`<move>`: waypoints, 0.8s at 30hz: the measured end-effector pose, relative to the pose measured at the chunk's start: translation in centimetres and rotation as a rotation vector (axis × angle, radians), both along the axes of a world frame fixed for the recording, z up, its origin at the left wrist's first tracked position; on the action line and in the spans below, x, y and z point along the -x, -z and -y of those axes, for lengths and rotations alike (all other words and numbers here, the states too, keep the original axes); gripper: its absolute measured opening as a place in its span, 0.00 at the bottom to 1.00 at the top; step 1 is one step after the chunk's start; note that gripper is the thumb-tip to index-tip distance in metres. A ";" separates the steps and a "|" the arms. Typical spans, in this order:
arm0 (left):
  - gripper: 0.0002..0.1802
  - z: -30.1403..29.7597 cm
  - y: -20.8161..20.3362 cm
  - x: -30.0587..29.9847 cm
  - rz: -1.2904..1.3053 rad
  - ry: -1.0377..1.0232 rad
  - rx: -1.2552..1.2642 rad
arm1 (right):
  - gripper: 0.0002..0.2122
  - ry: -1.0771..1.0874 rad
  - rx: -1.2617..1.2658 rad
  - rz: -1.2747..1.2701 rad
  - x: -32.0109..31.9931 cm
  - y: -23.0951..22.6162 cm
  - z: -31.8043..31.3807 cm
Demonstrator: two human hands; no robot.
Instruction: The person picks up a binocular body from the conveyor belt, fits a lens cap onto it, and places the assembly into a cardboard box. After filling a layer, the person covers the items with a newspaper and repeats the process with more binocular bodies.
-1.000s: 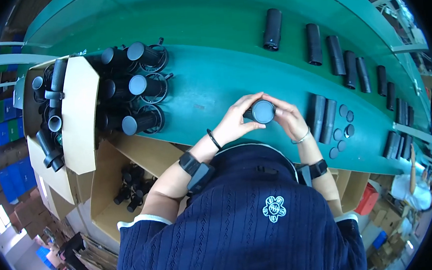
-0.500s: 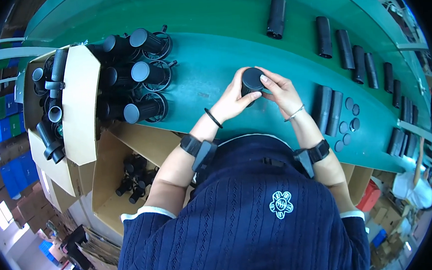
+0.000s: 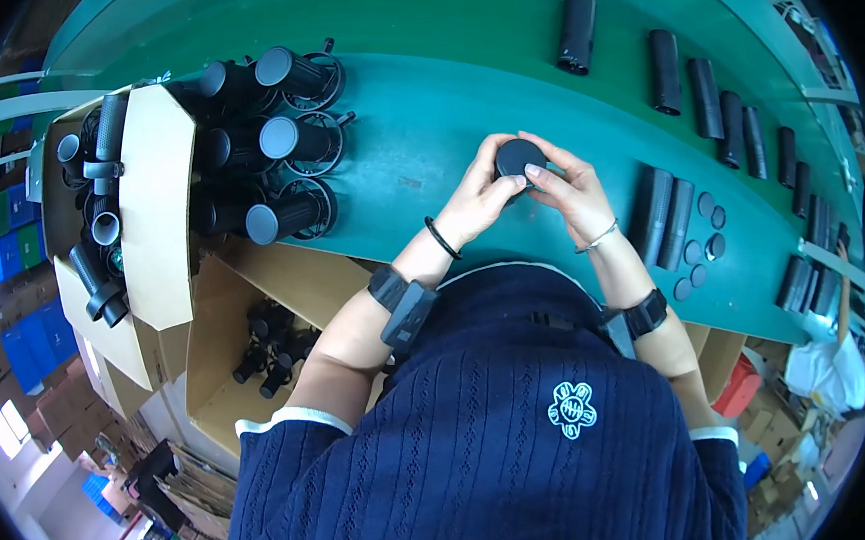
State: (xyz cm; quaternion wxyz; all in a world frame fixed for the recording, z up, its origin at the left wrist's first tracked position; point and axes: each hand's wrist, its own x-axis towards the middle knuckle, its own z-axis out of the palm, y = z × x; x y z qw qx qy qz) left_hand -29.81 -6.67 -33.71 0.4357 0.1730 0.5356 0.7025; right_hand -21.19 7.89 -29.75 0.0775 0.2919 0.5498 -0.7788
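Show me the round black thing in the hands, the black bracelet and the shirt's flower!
Round black thing (image 3: 520, 152): head view, middle of its flat top.
Black bracelet (image 3: 439, 238): head view, on its band.
Flower (image 3: 572, 410): head view, its centre.

Around me is a factory assembly area: black tubes line a green workbench, an open cardboard carton (crammed with black tubular parts) stands leftward, brown boxes stacked beyond.

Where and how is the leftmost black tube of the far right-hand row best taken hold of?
Probably around the middle of the leftmost black tube, coming from the person's side, gripping across its width: the body is straight, slim, and set apart from the next tube.
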 end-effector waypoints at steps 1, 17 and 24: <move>0.26 -0.1 -0.5 0.0 -0.026 0.017 0.023 | 0.21 0.002 0.001 0.004 0.0 0.0 -0.1; 0.31 2.5 0.2 -0.5 -0.367 0.000 0.028 | 0.30 -0.201 -0.418 -0.246 -1.0 0.9 1.2; 0.34 3.7 -0.2 -1.3 -0.529 0.013 0.073 | 0.30 -0.271 -0.732 -0.381 -1.8 0.7 2.1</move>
